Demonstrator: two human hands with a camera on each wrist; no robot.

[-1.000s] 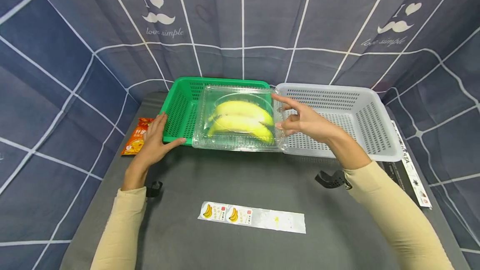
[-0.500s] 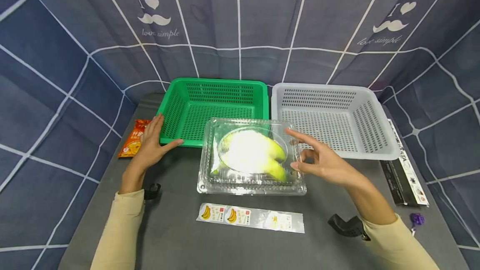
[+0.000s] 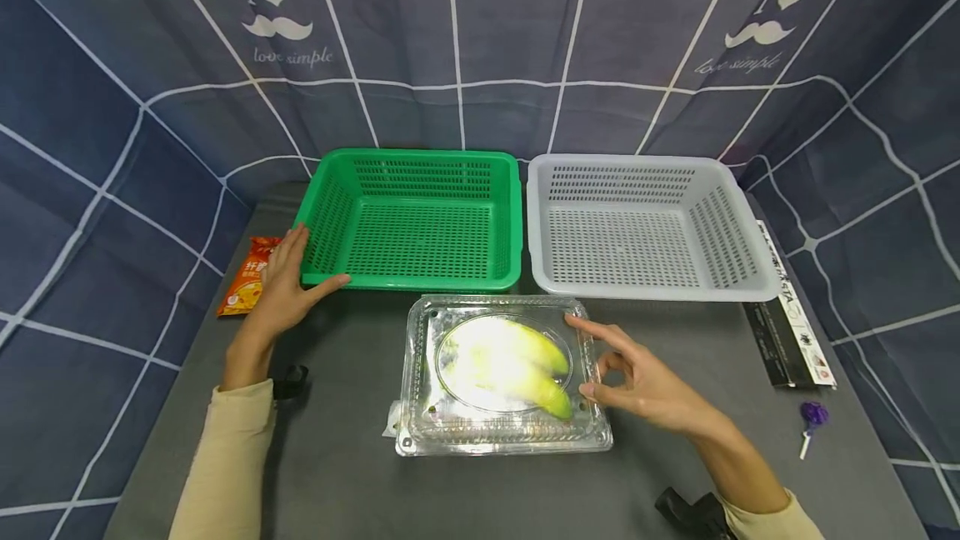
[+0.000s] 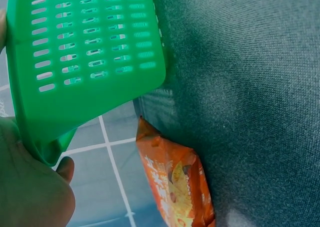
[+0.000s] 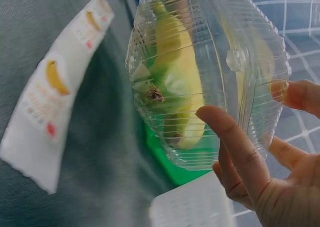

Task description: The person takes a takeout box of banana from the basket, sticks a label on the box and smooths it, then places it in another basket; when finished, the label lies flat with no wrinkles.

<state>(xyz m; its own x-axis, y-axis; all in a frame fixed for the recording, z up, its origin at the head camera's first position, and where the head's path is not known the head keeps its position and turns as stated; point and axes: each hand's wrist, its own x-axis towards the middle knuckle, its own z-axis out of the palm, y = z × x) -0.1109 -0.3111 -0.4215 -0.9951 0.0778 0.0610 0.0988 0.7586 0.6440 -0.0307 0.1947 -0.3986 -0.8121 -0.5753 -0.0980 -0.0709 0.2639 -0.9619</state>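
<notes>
My right hand (image 3: pixel 637 377) grips the right side of a clear plastic clamshell box (image 3: pixel 495 432), thumb and fingers at its edge. Inside lie yellow bananas (image 3: pixel 536 369), partly washed out by glare in the head view. The right wrist view shows the box raised and apart from a strip of banana stickers (image 5: pixel 50 92); in the head view it covers nearly all of that strip. My left hand (image 3: pixel 281 290) rests at the front left corner of a green plastic basket (image 3: pixel 408 282), fingers extended along its side and thumb along the front rim.
A white-grey basket (image 3: pixel 652 290) stands right of the green one. An orange snack packet (image 3: pixel 246 277) lies left of the baskets. To the right are a black-and-white flat box (image 3: pixel 791 319) and a purple lollipop (image 3: pixel 813 413). Patterned curtain (image 3: pixel 510 32) surrounds the table.
The clamshell box has come from above the green basket toward the front of the table in my right hand, now covering most of the sticker strip. My left hand stays at the green basket.
</notes>
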